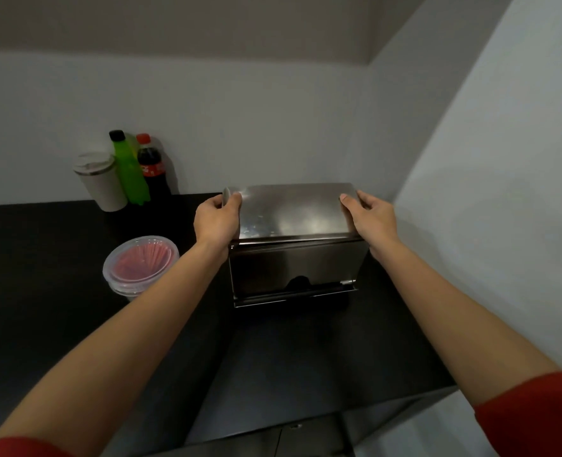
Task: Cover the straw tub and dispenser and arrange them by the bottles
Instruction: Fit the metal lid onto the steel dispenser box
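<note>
A steel straw dispenser (297, 268) stands on the black counter near the right wall. Its shiny flat lid (294, 211) lies on top of it. My left hand (217, 219) grips the lid's left end and my right hand (370, 214) grips its right end, thumbs on top. To the left of the dispenser sits a round clear plastic tub (141, 263) of red straws with a clear lid on it. At the back left, against the wall, stand a green bottle (129, 169) and a dark cola bottle (152, 168).
A beige tumbler (103, 181) with a clear lid stands left of the bottles. The black counter (42, 275) runs from the left edge to the grey wall (487, 209) on the right. Its front edge is at the bottom, above cabinet doors.
</note>
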Demonstrator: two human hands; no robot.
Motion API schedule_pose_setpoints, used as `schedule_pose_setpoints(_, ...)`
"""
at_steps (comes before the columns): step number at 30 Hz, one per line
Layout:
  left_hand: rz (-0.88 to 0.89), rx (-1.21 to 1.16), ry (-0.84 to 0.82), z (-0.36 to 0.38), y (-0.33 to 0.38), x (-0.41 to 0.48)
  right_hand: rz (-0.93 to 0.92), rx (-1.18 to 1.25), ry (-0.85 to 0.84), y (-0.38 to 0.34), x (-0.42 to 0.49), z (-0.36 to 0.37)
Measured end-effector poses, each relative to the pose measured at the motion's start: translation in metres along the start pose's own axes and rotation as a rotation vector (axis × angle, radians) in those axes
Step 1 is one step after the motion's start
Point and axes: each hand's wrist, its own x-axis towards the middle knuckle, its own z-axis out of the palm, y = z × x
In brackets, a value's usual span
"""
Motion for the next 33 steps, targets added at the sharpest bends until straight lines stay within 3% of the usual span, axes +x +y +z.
schedule_pose_setpoints(33, -0.006, 0.104, -0.005, 0.011, -0.02, 0.008, 0.046, -0.311, -0.128, 0.019, 0.016, 0.0)
